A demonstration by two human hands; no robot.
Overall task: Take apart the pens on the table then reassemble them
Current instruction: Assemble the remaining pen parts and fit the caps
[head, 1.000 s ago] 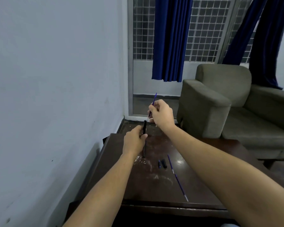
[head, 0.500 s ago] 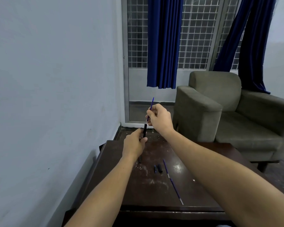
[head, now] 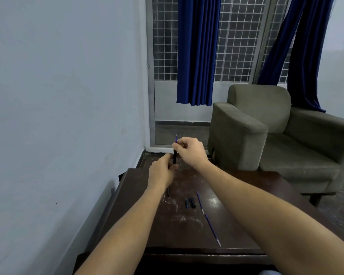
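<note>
caps (head: 190,202) and loose refill (head: 208,218) lie near both hands' grip.

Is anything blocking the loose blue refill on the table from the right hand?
Nothing visible does. The thin blue refill lies alone on the dark wooden table, the small black pen caps beside it, apart. The right hand already pinches another refill.
</note>
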